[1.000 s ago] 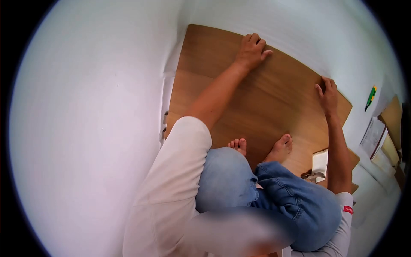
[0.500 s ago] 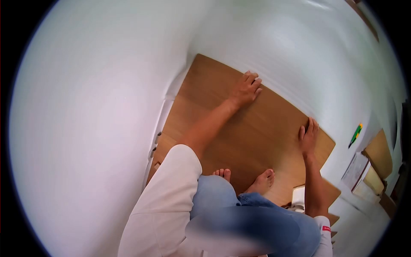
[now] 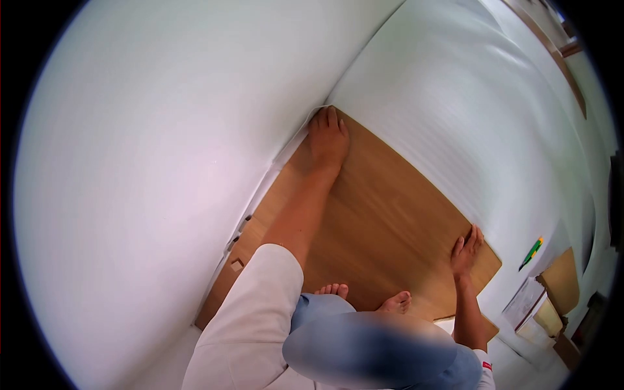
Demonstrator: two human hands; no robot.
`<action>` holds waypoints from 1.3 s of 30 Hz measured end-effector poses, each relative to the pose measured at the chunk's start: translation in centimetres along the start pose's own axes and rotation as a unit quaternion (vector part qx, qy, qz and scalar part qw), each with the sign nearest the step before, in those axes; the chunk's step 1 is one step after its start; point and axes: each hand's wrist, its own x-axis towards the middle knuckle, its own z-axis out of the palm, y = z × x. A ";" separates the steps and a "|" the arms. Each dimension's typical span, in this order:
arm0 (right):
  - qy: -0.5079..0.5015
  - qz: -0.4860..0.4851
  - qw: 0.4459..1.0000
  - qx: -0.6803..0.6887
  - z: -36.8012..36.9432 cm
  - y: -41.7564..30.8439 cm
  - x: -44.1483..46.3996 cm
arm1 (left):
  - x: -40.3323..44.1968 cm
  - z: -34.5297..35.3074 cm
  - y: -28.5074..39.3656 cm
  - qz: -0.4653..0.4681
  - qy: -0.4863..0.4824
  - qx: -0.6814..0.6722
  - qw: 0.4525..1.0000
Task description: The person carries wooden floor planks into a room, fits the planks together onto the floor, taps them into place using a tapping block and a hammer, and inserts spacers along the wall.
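Observation:
A brown wood-grained sheet (image 3: pixel 383 221) lies flat beneath me, its far left corner close to the seam with the white wall. My left hand (image 3: pixel 329 138) presses flat near that corner, fingers extended toward the edge. Near the far right end of the sheet, my right hand (image 3: pixel 465 252) rests with its fingers reaching the far edge. Neither hand grasps anything. My bare feet (image 3: pixel 396 302) stand on the brown surface, and my bent knees hide the part closest to me.
A white wall (image 3: pixel 162 130) rises on the left. To the right lie a green and yellow utility knife (image 3: pixel 532 253), a notebook (image 3: pixel 525 303) and a brown cardboard piece (image 3: pixel 560 281). A small square cut-out (image 3: pixel 237 265) shows along the left edge.
My left hand has shifted left along the far edge to the sheet's corner. My right hand remains at the right end. The camera view has tilted, showing more of the wall seam.

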 end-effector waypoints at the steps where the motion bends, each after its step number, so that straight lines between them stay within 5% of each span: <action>1: 0.001 -0.012 1.000 -0.009 0.1 0.3 -0.1 | 0.1 0.0 -0.1 0.010 0.014 0.001 1.000; 9: -0.037 -0.025 0.999 0.014 -0.8 0.0 0.0 | -0.6 0.1 -0.8 -0.032 -0.030 -0.007 0.999; 15: -0.035 -0.052 0.997 -0.051 -1.6 -1.8 -3.4 | -5.6 -2.2 -1.1 0.061 0.016 0.024 0.998; 17: -0.066 -0.053 0.993 -0.083 -1.6 -1.8 -4.6 | -9.0 -4.5 -1.5 0.113 -0.089 0.039 0.989; 29: -0.038 -0.080 0.996 -0.024 -1.9 -1.9 -5.9 | -12.7 -6.8 -2.3 0.124 -0.142 -0.011 0.982; 33: -0.046 -0.053 0.997 0.040 -2.4 -1.3 -6.5 | -17.2 -9.2 -3.2 0.150 -0.179 -0.040 0.971; 36: -0.059 -0.014 0.994 0.092 -2.7 -0.2 -9.6 | -18.9 -10.6 -4.4 0.078 -0.342 -0.212 0.912; 37: -0.076 0.006 0.993 0.094 -4.0 -0.5 -10.7 | -18.3 -11.8 -4.9 0.213 -0.273 -0.144 0.927; 39: -0.079 0.083 0.987 0.116 -6.0 -2.0 -13.6 | -19.0 -11.0 -4.2 0.163 -0.275 -0.097 0.943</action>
